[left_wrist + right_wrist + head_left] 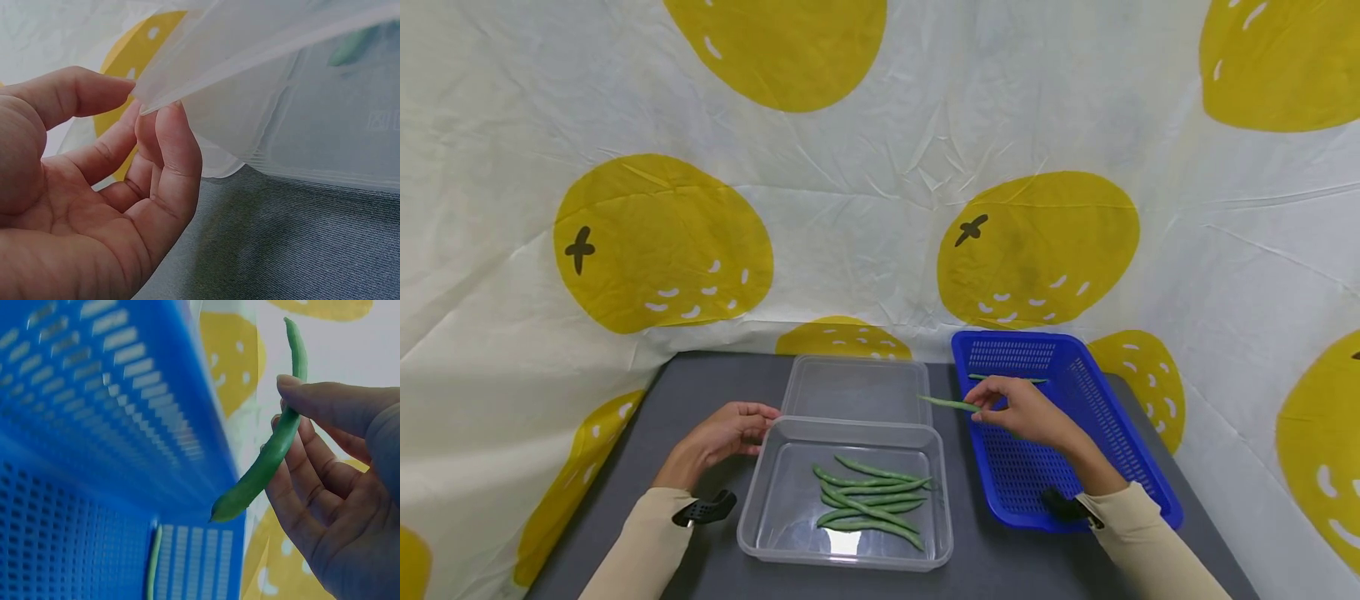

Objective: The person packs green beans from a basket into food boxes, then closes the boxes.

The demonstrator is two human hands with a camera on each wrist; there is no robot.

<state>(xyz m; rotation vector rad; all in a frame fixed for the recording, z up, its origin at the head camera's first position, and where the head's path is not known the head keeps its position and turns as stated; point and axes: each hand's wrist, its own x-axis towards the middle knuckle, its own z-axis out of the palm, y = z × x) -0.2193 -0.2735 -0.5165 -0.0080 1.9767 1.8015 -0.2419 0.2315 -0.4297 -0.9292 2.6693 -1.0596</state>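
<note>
Between thumb and fingers my right hand (1026, 410) pinches a green bean (270, 453), above the left side of the blue basket (1123, 454). One more green bean (154, 559) lies inside that basket, near its far end. My left hand (726, 433) is at the far left corner of the clear plastic container (752, 521); in the left wrist view its thumb and fingertips pinch the container's rim (169, 103). Several green beans (868, 500) lie in a loose pile toward the right of the container's floor.
Behind the container lies a flat clear lid (853, 387), partly covered by the container's far rim. Everything stands on a dark grey table (707, 558). A white cloth with yellow fruit prints (850, 258) hangs behind the table and along its sides.
</note>
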